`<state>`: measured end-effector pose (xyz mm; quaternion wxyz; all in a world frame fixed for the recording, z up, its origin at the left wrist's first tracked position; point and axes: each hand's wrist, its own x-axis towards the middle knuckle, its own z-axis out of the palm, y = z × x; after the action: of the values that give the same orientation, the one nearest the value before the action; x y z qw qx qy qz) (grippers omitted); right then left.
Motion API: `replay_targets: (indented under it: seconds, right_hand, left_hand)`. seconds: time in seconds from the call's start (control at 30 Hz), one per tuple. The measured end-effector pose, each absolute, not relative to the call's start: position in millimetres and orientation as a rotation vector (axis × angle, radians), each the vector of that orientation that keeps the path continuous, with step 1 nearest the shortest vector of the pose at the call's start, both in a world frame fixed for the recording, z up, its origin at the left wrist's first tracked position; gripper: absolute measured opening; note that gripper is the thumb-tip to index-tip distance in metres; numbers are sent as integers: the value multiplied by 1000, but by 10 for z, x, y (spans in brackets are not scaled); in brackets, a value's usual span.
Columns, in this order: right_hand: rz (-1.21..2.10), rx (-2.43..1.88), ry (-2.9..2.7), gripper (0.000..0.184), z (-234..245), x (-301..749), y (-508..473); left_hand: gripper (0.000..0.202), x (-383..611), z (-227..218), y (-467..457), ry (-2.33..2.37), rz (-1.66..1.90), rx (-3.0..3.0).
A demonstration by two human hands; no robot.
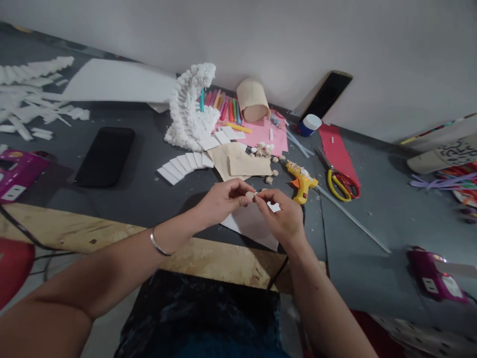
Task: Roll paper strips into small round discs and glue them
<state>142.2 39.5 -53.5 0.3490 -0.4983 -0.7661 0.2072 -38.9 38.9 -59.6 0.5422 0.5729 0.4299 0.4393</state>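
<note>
dark grey table (387, 204) | black phone (106, 156) | yellow glue gun (304, 185) | pink paper (278, 145)

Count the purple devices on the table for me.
2. The left purple device sits at the picture's left edge, partly cut off, beyond the black phone; the right purple device sits near the right edge. Others could be out of view.

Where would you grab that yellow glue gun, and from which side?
Probably by its handle, coming from the person's side: the glue gun lies with its handle pointing back toward them and its nozzle facing away to the left. The right hand is closest, but it is busy with a small piece.
</note>
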Motion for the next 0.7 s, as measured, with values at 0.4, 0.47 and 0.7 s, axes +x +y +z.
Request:
replay_targets:
  seconds: [0.4,0.47,0.7]
  right_hand:
    - [702,-1324,-1911,15,-571,1426,389]
    - [733,-1329,-1894,14,-574,1410,387]
    - [822,-1341,-1904,24,-470,1547,468]
  left_hand:
    - [31,-362,-520,368,978,988,1181]
    - [31,-351,-537,366,981,1013,1175]
    - [34,-376,-562,401,947,1030,1072]
